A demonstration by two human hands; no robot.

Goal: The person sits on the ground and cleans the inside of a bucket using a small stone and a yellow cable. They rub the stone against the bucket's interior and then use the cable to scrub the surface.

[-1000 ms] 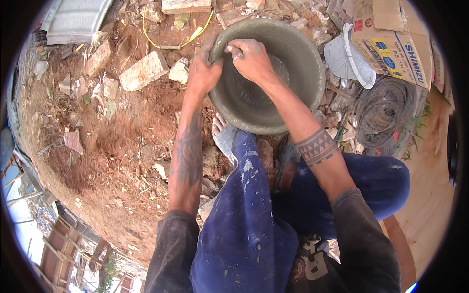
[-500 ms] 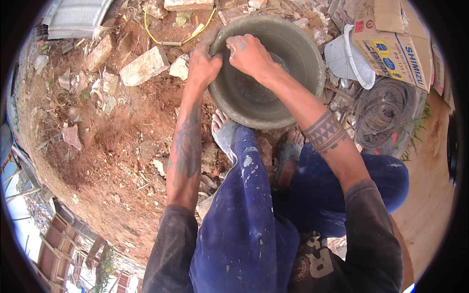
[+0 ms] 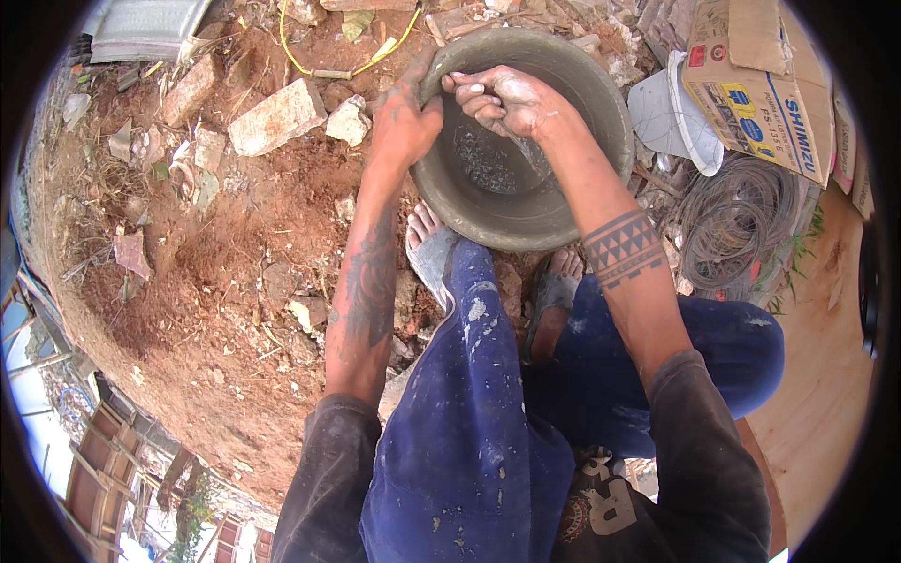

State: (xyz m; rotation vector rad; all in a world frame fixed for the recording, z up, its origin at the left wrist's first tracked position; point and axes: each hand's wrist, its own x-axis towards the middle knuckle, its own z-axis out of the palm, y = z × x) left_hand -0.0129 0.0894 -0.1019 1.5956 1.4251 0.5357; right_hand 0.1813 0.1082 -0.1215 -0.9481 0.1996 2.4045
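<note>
A round grey cement-caked basin point(image 3: 601, 122) sits on the red dirt in front of my feet. My left hand point(image 3: 405, 117) grips its near-left rim, thumb over the edge. My right hand point(image 3: 502, 98), smeared with grey cement, reaches inside the basin by the same rim, fingers curled and pressed against the inner wall. A little wet grey mix lies in the bottom of the basin point(image 3: 483, 164). I squat in blue trousers with grey sandals just below the basin.
Broken stones point(image 3: 275, 115) and rubble lie on the dirt to the left. A yellow cord point(image 3: 319, 68) runs behind the basin. A white bucket point(image 3: 676, 113), a cardboard box point(image 3: 760, 84) and a wire coil point(image 3: 737, 216) sit at right, beside a plywood sheet point(image 3: 826, 375).
My right hand has slid from the top of the rim down inside the basin. My left hand has kept its hold on the rim. The view has shifted slightly.
</note>
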